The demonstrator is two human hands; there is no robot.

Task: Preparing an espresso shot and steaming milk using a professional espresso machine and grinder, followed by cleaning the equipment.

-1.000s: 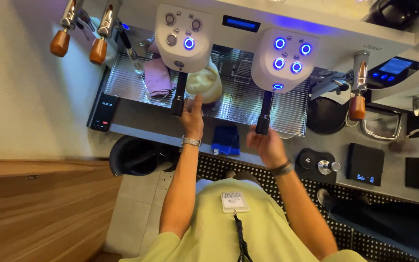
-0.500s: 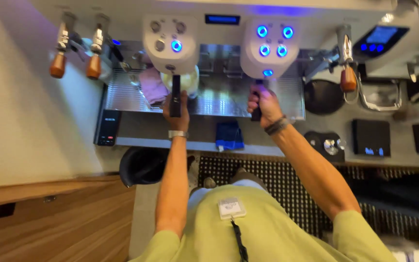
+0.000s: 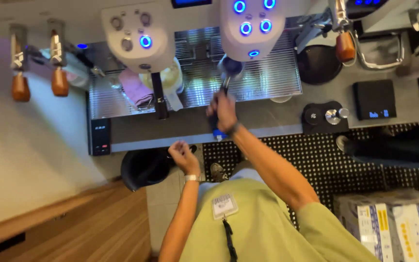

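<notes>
1. Chest and pale green shirt (image 3: 267, 228) fill the bottom centre of the frame, with a badge (image 3: 224, 206) hanging on a dark lanyard; that is the nearest thing I see.
2. My left hand (image 3: 184, 156) hangs low, just left of centre, empty. Its fingers are loosely curled and touch nothing. A round black bin (image 3: 144, 167) sits just to its left, below the bench (image 3: 267, 116) edge.
3. My right hand (image 3: 224, 110) is further up, at frame centre, with its fingers wrapped tight round the dark handle of the portafilter (image 3: 225, 90).
4. From those fingers the portafilter runs almost straight up the frame; its basket end (image 3: 231, 65) sits right under the right group head (image 3: 253, 29), the one with blue lit buttons. I cannot tell whether it is locked in or just below.
5. The right hand is plainly the nearer one; the left is well apart from the handle.
6. Further left, a second black handle (image 3: 159, 94) hangs untouched from the left group head (image 3: 139, 36), beside a pink cloth (image 3: 136, 90) on the steel drip tray (image 3: 277, 80).
</notes>
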